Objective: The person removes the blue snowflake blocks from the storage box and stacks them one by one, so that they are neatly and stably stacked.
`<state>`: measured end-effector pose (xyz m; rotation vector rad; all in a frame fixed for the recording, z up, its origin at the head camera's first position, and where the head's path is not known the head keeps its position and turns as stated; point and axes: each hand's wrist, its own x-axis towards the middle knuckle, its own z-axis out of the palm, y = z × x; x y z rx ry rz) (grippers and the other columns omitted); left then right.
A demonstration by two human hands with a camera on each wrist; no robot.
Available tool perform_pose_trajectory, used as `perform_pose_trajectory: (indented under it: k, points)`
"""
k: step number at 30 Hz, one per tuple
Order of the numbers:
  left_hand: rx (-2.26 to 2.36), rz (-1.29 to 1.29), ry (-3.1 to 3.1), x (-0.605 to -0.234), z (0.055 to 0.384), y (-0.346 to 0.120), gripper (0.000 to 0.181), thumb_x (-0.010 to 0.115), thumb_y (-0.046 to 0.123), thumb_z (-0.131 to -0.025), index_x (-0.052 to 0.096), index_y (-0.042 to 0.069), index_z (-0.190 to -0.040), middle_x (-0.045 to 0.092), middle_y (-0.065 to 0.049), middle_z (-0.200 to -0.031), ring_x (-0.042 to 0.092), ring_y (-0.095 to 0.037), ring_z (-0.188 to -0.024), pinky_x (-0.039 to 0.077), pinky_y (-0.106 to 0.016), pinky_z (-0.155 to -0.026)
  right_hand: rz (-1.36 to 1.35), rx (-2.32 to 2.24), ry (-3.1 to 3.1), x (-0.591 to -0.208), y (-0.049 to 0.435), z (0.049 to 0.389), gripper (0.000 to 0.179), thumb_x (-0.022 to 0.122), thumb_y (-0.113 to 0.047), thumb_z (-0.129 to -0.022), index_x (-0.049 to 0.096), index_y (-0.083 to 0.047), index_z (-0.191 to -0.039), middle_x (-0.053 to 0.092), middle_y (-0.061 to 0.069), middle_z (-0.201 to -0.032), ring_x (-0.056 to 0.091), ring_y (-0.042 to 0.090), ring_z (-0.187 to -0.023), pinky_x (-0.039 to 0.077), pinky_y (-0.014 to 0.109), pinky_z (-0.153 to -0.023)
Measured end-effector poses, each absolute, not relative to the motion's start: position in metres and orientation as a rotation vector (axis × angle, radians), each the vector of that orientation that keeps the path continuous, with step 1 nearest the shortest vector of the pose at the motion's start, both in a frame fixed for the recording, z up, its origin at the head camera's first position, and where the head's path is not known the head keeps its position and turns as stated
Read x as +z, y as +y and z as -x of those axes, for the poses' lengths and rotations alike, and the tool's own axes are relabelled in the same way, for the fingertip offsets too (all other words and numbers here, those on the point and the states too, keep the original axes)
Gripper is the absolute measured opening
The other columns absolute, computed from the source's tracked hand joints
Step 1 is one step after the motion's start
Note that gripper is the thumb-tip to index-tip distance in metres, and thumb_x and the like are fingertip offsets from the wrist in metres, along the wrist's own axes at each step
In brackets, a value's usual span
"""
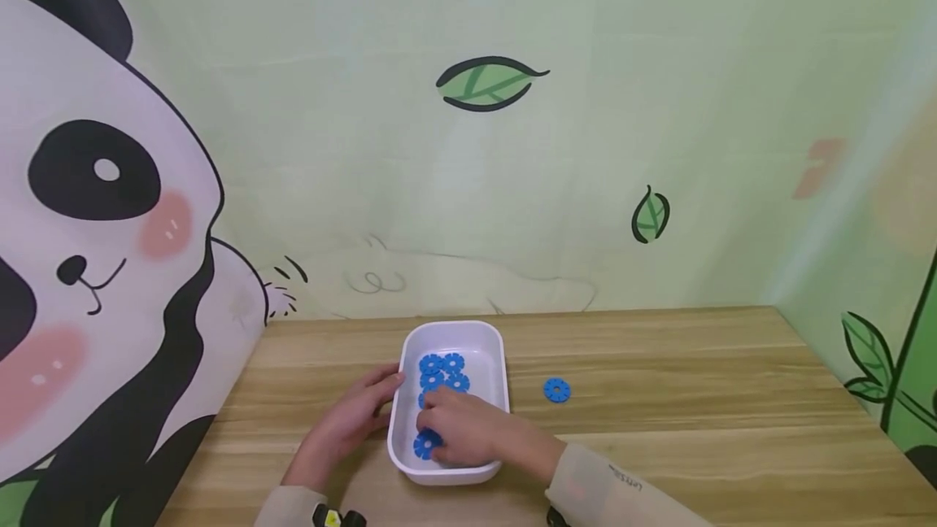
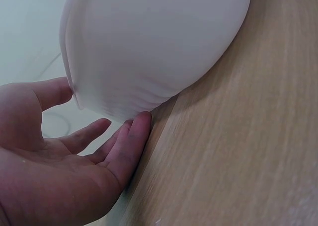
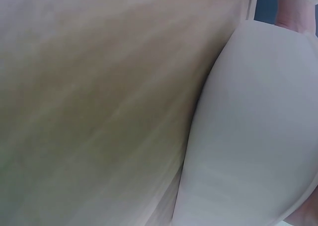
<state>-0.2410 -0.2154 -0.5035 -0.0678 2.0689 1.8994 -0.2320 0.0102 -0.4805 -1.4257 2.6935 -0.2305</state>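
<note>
A white plastic tray (image 1: 448,476) stands on the table with several blue notched discs, the snowflake-building kind, inside. My left hand (image 1: 350,421) is at the tray's left side, its fingertips at the outer wall. In the left wrist view the fingers of the left hand (image 2: 64,161) are spread, one at the rim and others low on the wall (image 2: 149,42). My right hand (image 1: 468,429) reaches over the right wall into the tray. Its curled fingers and thumb pinch a blue snowflake disc (image 1: 424,446) near the front. More discs (image 1: 453,363) lie toward the back, some partly hidden by this hand.
One loose blue disc (image 1: 557,389) lies on the wooden table (image 1: 659,381) to the right of the tray. A wall covering with a painted panda (image 1: 132,267) and leaves rises behind the table's back edge. The tray's outer wall (image 3: 253,126) fills the right of the right wrist view.
</note>
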Motion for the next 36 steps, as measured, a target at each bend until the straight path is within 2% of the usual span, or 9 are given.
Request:
perform_pose_trajectory:
  k: [11,18,23,29,36]
  points:
    - [1.889,0.073,2.063,-0.5017,0.2425,-0.2158,0.065,0.062,0.041,-0.107,0.043,0.005,-0.159,0.047,-0.023,-0.158,0.048,-0.042,-0.144,0.049,-0.058,-0.112,1.334,-0.301,2.673,-0.4801,0.0111,0.2325,0.024,0.085,-0.033,-0.09,0.071,-0.022,-0.106,0.055,-0.011,-0.104,0.051,0.006,-0.099,0.05,0.02,-0.09]
    - [1.908,0.073,2.049,-0.5058,0.2399,-0.2176,0.064,0.061,0.039,-0.108,0.043,0.004,-0.158,0.048,-0.022,-0.157,0.05,-0.039,-0.142,0.046,-0.059,-0.114,1.349,-0.298,2.65,-0.4818,0.0103,0.23,0.03,0.084,-0.035,-0.091,0.072,-0.022,-0.116,0.058,-0.01,-0.109,0.052,0.006,-0.101,0.051,0.021,-0.093]
    - [1.914,0.067,2.043,-0.507,0.2389,-0.2174,0.064,0.061,0.04,-0.108,0.043,0.005,-0.159,0.048,-0.022,-0.158,0.049,-0.039,-0.142,0.046,-0.059,-0.115,1.327,-0.29,2.653,-0.4818,0.0101,0.2285,0.028,0.085,-0.035,-0.091,0.072,-0.023,-0.112,0.056,-0.011,-0.106,0.051,0.005,-0.098,0.05,0.02,-0.09]
    - [1.908,0.042,2.055,-0.5048,0.2404,-0.2159,0.067,0.061,0.041,-0.107,0.041,0.004,-0.159,0.046,-0.024,-0.159,0.046,-0.041,-0.145,0.045,-0.059,-0.115,1.324,-0.286,2.677,-0.4784,0.0106,0.2285,0.031,0.086,-0.036,-0.089,0.064,-0.022,-0.106,0.055,-0.01,-0.105,0.052,0.007,-0.098,0.05,0.02,-0.086]
    - [1.903,0.049,2.067,-0.5031,0.2423,-0.2161,0.067,0.062,0.042,-0.107,0.042,0.005,-0.159,0.047,-0.022,-0.158,0.049,-0.039,-0.143,0.047,-0.056,-0.114,1.391,-0.31,2.672,-0.4783,0.0111,0.2298,0.036,0.087,-0.026,-0.088,0.059,-0.022,-0.11,0.059,-0.008,-0.107,0.055,0.008,-0.099,0.051,0.021,-0.086]
